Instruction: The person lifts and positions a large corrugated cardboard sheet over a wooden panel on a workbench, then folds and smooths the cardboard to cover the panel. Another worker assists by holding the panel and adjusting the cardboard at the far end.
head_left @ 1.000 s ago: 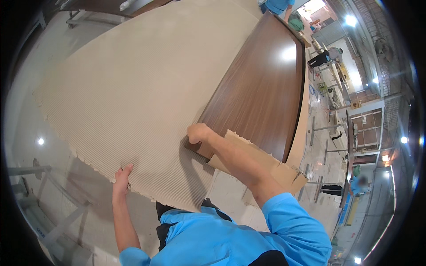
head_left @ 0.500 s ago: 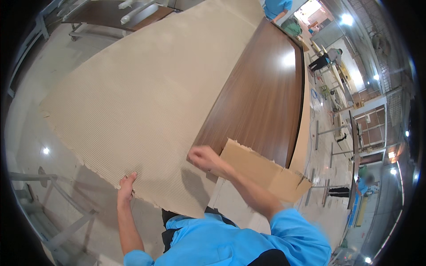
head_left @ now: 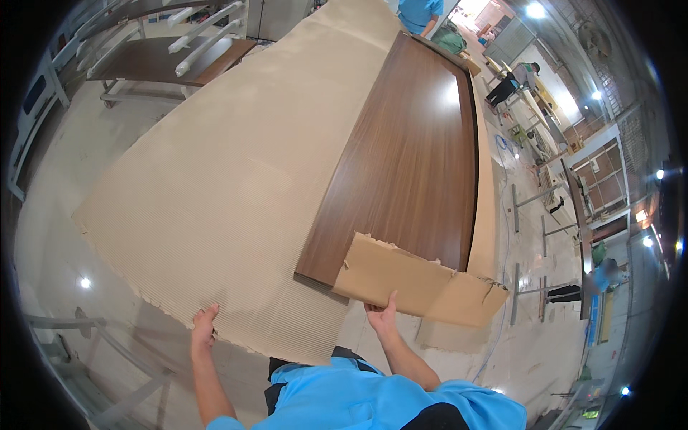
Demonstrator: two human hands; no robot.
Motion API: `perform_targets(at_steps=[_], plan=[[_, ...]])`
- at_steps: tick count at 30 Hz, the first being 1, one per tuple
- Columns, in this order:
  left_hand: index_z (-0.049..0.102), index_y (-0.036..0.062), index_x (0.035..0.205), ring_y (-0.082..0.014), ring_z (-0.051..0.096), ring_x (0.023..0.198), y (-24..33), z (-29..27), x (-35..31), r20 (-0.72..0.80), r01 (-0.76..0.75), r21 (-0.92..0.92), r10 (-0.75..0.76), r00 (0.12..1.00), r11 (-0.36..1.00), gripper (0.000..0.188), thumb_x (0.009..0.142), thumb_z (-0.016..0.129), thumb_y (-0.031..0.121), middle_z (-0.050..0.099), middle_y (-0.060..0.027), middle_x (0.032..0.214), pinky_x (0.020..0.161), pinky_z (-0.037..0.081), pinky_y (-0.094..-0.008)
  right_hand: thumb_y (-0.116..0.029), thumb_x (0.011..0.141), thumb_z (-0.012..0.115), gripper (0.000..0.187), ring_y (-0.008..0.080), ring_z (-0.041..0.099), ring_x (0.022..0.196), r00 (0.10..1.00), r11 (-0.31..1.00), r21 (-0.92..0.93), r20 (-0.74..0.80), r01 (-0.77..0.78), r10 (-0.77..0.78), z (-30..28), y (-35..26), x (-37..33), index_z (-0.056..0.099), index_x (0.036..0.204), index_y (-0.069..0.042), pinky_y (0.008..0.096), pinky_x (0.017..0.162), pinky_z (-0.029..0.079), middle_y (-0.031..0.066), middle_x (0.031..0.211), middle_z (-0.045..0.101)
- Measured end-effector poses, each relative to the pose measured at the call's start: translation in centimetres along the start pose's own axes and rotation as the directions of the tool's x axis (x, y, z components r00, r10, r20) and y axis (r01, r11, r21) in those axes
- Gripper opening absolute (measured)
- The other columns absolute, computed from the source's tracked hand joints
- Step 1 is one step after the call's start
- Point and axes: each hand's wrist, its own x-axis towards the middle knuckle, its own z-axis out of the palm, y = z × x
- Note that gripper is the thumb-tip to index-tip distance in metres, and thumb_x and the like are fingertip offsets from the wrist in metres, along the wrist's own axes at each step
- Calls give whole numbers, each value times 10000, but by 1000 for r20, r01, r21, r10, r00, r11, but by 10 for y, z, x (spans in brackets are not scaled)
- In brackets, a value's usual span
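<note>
Gripping, left side: the left hand [head_left: 204,326] is pinching the ragged near edge of the corrugated sheet [head_left: 215,186], its thumb lying on the ribbed face and its other fingers going underneath, mostly hidden.
Gripping, right side: the right hand [head_left: 383,319] is clamping the near edge of the folded cardboard piece [head_left: 401,278], thumb pressing over the top, fingers curling beneath and partly out of sight.
Corrugated sheet: it is stretching ahead of the left fingers, narrowing toward the far end, and its near right part is reaching into the space between the two hands.
Cardboard piece: it is spreading ahead and rightward from the right fingers, covering the near end of the wood panel [head_left: 401,158], its torn far edge lying across the grain.
Wood panel: it is running away beyond the right fingers, its near left corner showing between both hands, its brown face reflecting a lamp.
Far end: a co-worker in blue [head_left: 421,11] is standing well beyond the fingers of both hands.
Left surroundings: a cart [head_left: 107,93] is standing far ahead of the left fingers; a metal stand [head_left: 61,322] is resting to their left.
</note>
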Motion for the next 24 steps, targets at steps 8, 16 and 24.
perform_targets(at_steps=[8, 16, 24], plan=[[458, -80, 1341, -259, 546, 1171, 3, -2, -8, 55, -34, -31, 36, 998, 999, 622, 882, 690, 270, 581, -189, 1279, 972, 432, -347, -614, 883, 611, 696, 274, 473, 1277, 986, 981, 95, -32, 168, -166, 21, 15, 16, 471, 1396, -166, 480, 1081, 393, 45, 1398, 516], [440, -87, 1362, -267, 514, 1226, 4, -4, -2, 121, -81, -63, 89, 989, 995, 633, 891, 678, 263, 559, -196, 1322, 1023, 392, -363, -671, 848, 611, 696, 271, 515, 1223, 983, 987, 87, -138, 137, -125, 23, 12, 18, 519, 1344, -192, 488, 1024, 452, 36, 1348, 553], [470, -51, 1358, -249, 560, 1152, 5, -5, -3, 80, -56, -2, 56, 995, 998, 585, 905, 658, 268, 593, -161, 1275, 994, 423, -356, -718, 843, 565, 751, 291, 484, 1263, 992, 990, 106, -103, 88, -77, 20, 11, 19, 489, 1378, -197, 511, 1053, 425, 52, 1393, 519]])
